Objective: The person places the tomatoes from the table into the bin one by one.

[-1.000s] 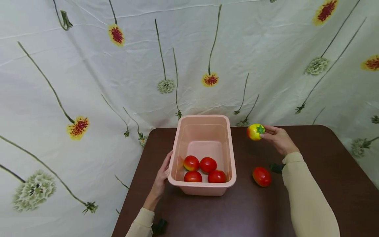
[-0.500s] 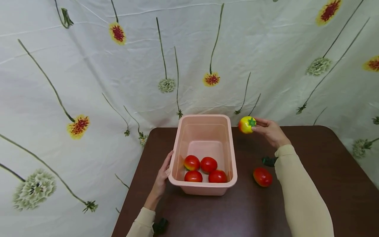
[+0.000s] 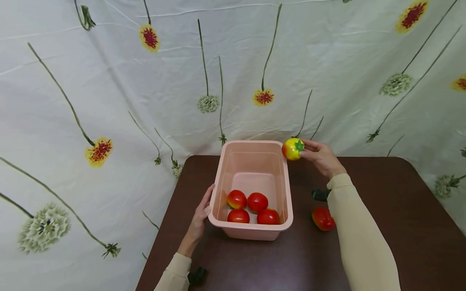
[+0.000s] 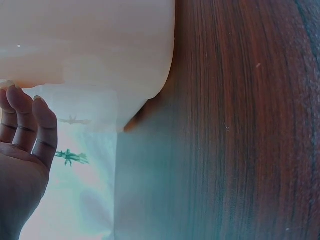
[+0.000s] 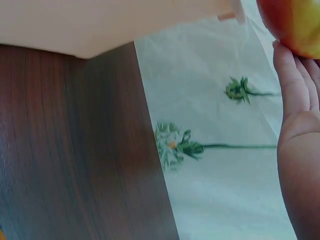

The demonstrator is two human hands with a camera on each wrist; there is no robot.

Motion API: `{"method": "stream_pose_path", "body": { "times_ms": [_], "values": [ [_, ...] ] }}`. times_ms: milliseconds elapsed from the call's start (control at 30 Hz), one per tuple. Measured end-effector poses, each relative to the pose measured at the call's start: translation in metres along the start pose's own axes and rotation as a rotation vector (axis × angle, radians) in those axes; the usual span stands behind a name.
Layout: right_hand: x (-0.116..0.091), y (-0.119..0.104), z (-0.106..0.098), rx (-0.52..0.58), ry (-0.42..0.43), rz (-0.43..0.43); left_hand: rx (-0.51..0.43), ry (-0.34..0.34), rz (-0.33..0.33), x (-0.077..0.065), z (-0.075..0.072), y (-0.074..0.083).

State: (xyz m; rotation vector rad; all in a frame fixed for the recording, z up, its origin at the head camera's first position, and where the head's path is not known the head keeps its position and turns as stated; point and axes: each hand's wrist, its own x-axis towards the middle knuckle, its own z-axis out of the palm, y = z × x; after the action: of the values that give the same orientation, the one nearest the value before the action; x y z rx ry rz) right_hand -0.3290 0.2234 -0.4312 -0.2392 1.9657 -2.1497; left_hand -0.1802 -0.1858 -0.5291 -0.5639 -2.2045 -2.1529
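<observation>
My right hand [image 3: 322, 157] pinches a yellow-and-red toy tomato [image 3: 290, 149] with a green star-shaped top. In the head view the tomato overlaps the far right corner of a pink plastic tub [image 3: 251, 227]. The right wrist view shows the tomato [image 5: 295, 25] at the fingertips, beside the tub's outer wall [image 5: 110, 22]. My left hand [image 3: 198, 218] holds the tub's left rim, its thumb at the edge; in the left wrist view its fingers [image 4: 45, 120] bend up against the wall. Several red tomatoes [image 3: 257, 202] lie in the tub's near half.
Another red tomato [image 3: 323, 218] lies on the dark wood table [image 3: 255, 262] right of the tub, close by the right sleeve [image 3: 358, 226]. Dark wrist straps [image 3: 198, 277] show beside both cuffs. A flower-printed cloth [image 3: 233, 81] hangs behind the table.
My right hand has carried the yellow-and-red tomato left and slightly up, from beside the tub to its far right corner. My left hand stays at the rim. The view has shifted slightly.
</observation>
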Motion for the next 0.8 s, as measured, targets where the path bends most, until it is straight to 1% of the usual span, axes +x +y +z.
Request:
{"method": "stream_pose_path", "body": {
  "times_ms": [100, 267, 433, 600, 800],
  "values": [
    [0.005, 0.003, 0.008, 0.001, -0.012, -0.010, -0.006, -0.006, 0.003, 0.000, -0.001, 0.000],
    [0.010, 0.010, 0.021, -0.012, -0.023, 0.003, 0.005, 0.001, -0.014, 0.000, 0.000, -0.001],
    [0.013, 0.010, 0.032, -0.066, -0.054, -0.007, 0.025, 0.017, -0.026, -0.001, 0.003, 0.000],
    [0.015, 0.005, 0.037, -0.127, -0.068, -0.008, 0.022, 0.018, -0.020, 0.000, 0.004, 0.000],
    [0.018, 0.003, 0.042, -0.145, -0.081, -0.002, 0.033, 0.024, -0.005, 0.000, 0.001, -0.001]
  ]
}}
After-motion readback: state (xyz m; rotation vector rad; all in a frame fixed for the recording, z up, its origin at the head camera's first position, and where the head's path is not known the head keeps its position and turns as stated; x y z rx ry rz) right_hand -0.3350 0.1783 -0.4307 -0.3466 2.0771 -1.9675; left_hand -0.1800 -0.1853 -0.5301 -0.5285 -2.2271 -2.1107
